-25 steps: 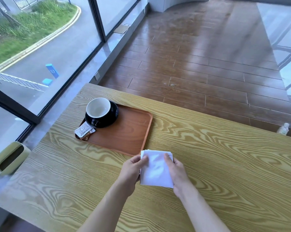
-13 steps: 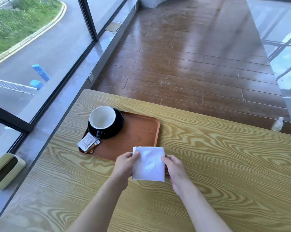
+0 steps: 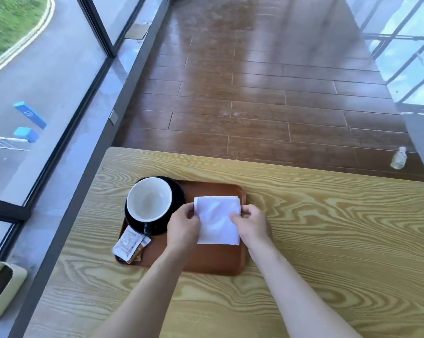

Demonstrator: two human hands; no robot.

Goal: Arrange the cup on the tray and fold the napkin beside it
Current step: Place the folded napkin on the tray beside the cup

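At the far left, tall window glass (image 3: 35, 76) gave onto a road and a strip of grass, and a pale green bin (image 3: 1, 289) stood on the floor below it. The grained wooden table (image 3: 328, 240) ran out from there, with dark floorboards (image 3: 255, 93) beyond its far edge. On the table lay a brown tray (image 3: 216, 262), bearing a white-lined cup (image 3: 149, 203) on a black saucer (image 3: 177, 193) and some sachets (image 3: 129, 245) near its left rim. The left hand (image 3: 183, 226) pinched the left edge of the folded white napkin (image 3: 218, 219) over the tray; the right hand (image 3: 252, 224) pinched its right edge. A small bottle (image 3: 398, 158) stood on the floor, far right.
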